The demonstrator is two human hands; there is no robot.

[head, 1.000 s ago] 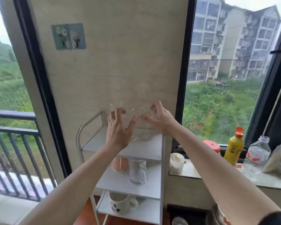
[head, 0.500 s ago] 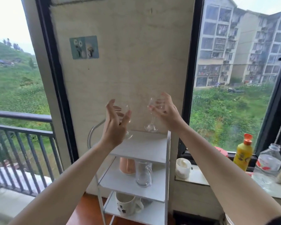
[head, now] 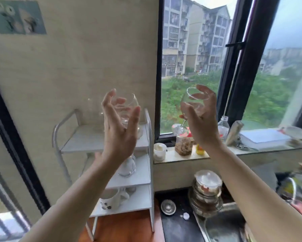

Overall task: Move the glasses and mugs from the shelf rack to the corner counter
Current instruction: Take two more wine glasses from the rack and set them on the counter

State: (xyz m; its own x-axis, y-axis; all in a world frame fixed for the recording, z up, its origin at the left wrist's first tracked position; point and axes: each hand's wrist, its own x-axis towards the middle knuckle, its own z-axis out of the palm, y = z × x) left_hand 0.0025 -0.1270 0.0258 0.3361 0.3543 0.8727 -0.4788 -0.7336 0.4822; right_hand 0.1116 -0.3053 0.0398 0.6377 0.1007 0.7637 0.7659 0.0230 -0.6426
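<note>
My left hand (head: 119,126) is wrapped around the bowl of a clear stemmed glass (head: 129,103), held above the top shelf of the white shelf rack (head: 101,140). My right hand (head: 201,119) grips a second clear stemmed glass (head: 190,100), tilted, its foot (head: 178,129) hanging in front of the window sill. On the rack's middle shelf stands a clear glass mug (head: 128,165), partly hidden by my left forearm. A white printed mug (head: 114,199) sits on the lowest shelf.
The window sill (head: 181,157) carries a small white cup (head: 159,151), a jar of food (head: 183,145), bottles, a bag and papers. Below are stacked lidded bowls (head: 207,191), a metal sink (head: 221,224), a dark counter (head: 174,224) with a small steel dish (head: 168,206).
Both hands have lifted the two stemmed glasses off the top shelf and carried them rightward; the right glass now hangs past the rack, over the sill. The view swung right too.
</note>
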